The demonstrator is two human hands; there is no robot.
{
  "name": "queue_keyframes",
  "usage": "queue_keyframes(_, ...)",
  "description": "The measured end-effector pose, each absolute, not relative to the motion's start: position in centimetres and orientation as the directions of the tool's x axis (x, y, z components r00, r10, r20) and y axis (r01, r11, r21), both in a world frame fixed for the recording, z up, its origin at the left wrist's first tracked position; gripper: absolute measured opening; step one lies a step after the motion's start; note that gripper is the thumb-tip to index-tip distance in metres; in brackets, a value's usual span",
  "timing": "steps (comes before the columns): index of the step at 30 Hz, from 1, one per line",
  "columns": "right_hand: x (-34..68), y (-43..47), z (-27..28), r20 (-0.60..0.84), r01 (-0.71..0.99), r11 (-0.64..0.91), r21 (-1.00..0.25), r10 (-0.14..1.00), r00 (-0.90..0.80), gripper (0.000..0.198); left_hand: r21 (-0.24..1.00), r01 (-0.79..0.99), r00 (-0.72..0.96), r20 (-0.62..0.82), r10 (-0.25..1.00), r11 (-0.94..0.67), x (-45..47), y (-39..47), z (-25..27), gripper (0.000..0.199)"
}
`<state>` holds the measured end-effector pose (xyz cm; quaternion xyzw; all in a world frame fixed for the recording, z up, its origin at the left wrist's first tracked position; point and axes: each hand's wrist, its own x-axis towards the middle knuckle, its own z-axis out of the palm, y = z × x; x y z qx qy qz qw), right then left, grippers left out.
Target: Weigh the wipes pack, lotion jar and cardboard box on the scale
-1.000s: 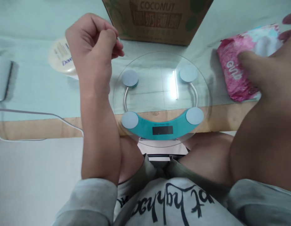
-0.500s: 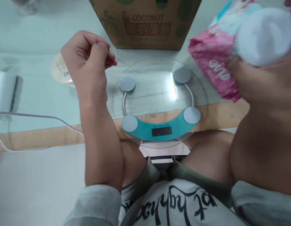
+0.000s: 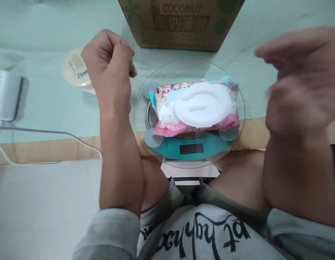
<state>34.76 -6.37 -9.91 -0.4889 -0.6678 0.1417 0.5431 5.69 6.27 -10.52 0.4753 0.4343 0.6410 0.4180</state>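
A pink and white pack of wet wipes (image 3: 196, 108) lies flat on the round glass scale (image 3: 191, 155), its white lid facing up. The scale's teal strip with a dark display sits at the near edge. My right hand (image 3: 297, 86) hovers to the right of the scale, blurred, fingers loosely apart and holding nothing. My left hand (image 3: 109, 68) is raised left of the scale in a closed fist, nothing visible in it.
A brown cardboard box marked COCONUT (image 3: 181, 21) stands just behind the scale. A cream round Dove container (image 3: 75, 68) lies behind my left hand. A grey device (image 3: 6, 95) and a white cable (image 3: 43, 133) are at the left. The table's wooden edge runs below.
My right hand carried the wipes pack from the right side over to the scale, set it down and let go, then pulled back to the right. My left fist stayed put.
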Motion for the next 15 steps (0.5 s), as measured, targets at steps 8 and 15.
queue_keyframes(8,36.1,-2.8,-16.6,0.145,-0.044,0.238,-0.97,0.716,0.683,0.05,0.942,-0.188,-0.262,0.227,0.938,-0.28,5.4,4.4,-13.6,0.069)
queue_keyframes(15,34.4,-4.2,-14.7,0.258,0.037,0.304,-0.952,0.729,0.635,0.055,0.949,-0.253,-0.133,0.158,0.978,-0.188,3.9,4.9,-14.6,0.087)
